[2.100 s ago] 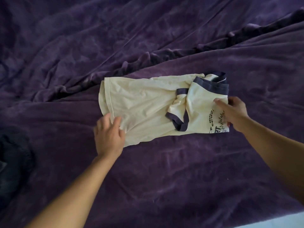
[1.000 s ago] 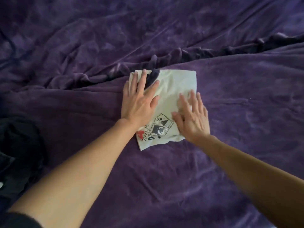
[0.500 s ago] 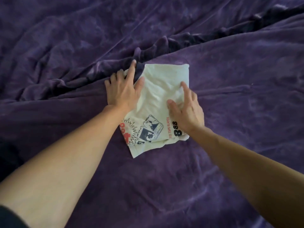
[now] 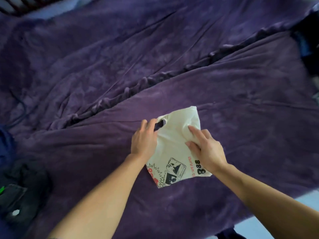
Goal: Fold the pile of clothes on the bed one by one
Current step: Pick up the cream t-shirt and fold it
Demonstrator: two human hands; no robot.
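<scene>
A cream cloth T-shirt, folded into a compact, roughly rectangular packet and printed in black and red near its closer end, is seen lying on a purple plush blanket spread over the bed, a little right of the middle of the view. The packet is held from both sides. Its left edge is gripped by the left hand, whose fingers are curled together over the cloth beside a strip of dark navy trim (the fingertips themselves are hidden, so how far they are tucked under cannot be told). The right side is covered by the right hand; its forefinger is stretched forward across the top layer, its thumb is set alongside, and a small ridge of fabric is pinched between the two, while the remaining fingers are hidden behind the hand. A ruffled seam is seen running diagonally across the blanket beyond the T-shirt, apart from it. A heap of dark garments is found at the lower left edge, well apart from the T-shirt, and a dark mass is glimpsed at the upper right edge, too blurred to be made out.
</scene>
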